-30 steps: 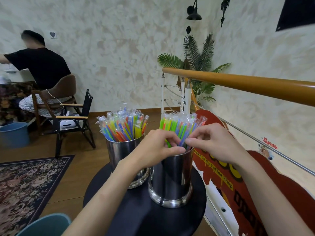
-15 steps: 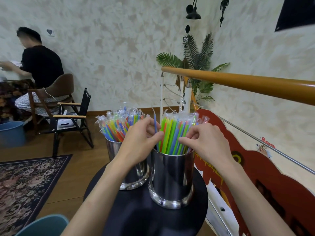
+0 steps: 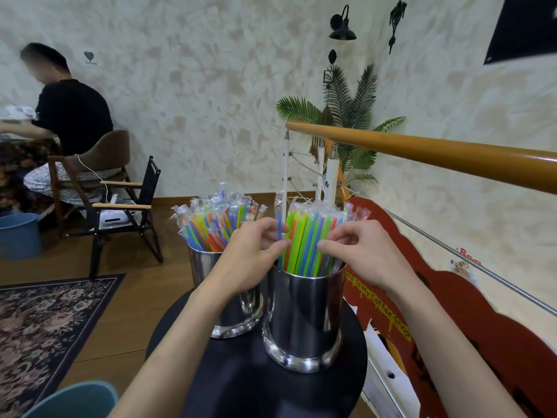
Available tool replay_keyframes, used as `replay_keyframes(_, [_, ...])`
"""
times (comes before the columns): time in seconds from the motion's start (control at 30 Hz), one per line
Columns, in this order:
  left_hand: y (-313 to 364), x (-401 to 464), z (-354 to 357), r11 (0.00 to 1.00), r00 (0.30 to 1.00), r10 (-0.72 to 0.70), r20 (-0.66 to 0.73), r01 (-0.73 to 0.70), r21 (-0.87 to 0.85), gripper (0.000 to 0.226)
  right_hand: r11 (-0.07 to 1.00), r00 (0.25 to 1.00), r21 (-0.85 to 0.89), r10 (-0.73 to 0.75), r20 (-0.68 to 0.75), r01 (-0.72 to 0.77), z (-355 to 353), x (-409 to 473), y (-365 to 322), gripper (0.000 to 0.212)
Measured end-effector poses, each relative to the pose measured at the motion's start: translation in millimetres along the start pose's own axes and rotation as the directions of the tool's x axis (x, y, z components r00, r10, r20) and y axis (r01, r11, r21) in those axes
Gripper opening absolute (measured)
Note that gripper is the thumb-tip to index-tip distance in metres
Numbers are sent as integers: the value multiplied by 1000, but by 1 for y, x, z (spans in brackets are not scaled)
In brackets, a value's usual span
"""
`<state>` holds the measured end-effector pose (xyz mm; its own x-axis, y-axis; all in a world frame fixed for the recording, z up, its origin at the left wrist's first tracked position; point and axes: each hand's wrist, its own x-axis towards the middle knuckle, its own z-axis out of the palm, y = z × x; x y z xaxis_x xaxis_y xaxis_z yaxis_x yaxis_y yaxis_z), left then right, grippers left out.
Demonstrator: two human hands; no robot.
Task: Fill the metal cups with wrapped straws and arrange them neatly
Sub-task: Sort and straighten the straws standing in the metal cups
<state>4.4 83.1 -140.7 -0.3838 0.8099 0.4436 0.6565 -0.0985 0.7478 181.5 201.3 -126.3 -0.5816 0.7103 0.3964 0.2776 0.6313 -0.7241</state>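
Observation:
Two shiny metal cups stand on a small round black table (image 3: 241,384). The near cup (image 3: 304,315) holds upright wrapped straws (image 3: 307,236), mostly green and blue. The far cup (image 3: 208,273), partly hidden behind my left wrist, is full of mixed-colour wrapped straws (image 3: 214,221). My left hand (image 3: 250,260) pinches a blue wrapped straw (image 3: 279,227) that sticks up higher than the others at the near cup's left side. My right hand (image 3: 361,254) has its curled fingers on the straws at the cup's right side.
A wooden handrail (image 3: 437,152) and a red sign board (image 3: 452,312) run along the right. A person (image 3: 69,110) sits on a chair at the back left, beside a folding chair (image 3: 126,212). A blue bucket (image 3: 18,236) and a patterned rug (image 3: 45,327) lie left.
My hands have risen from the near cup's rim to the straws. My left hand has taken hold of one blue straw and drawn it up above the bundle.

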Motion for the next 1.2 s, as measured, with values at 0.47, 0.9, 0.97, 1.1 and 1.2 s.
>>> replay_keyframes(0.47, [5, -7, 5, 986, 995, -7, 98, 23, -167, 25, 978, 985, 118, -174, 17, 171, 22, 2, -14, 7])
replay_keyframes(0.9, [-4, -2, 7, 994, 996, -44, -74, 37, -104, 6, 912, 989, -407, -109, -104, 58, 16, -3, -9, 31])
replay_keyframes(0.97, [-5, -3, 7, 992, 998, -49, -36, 44, -120, 13, 907, 992, -418, -103, -79, 60, 23, -1, -9, 25])
replay_keyframes(1.1, [-5, -5, 7, 995, 1000, -11, -18, 9, -95, 15, 934, 994, -353, -80, -77, 48, 27, 2, -7, 19])
replay_keyframes(1.2, [-6, -4, 10, 998, 999, -24, -36, 21, -65, 12, 930, 996, -366, -60, -69, 31, 29, 2, -6, 19])
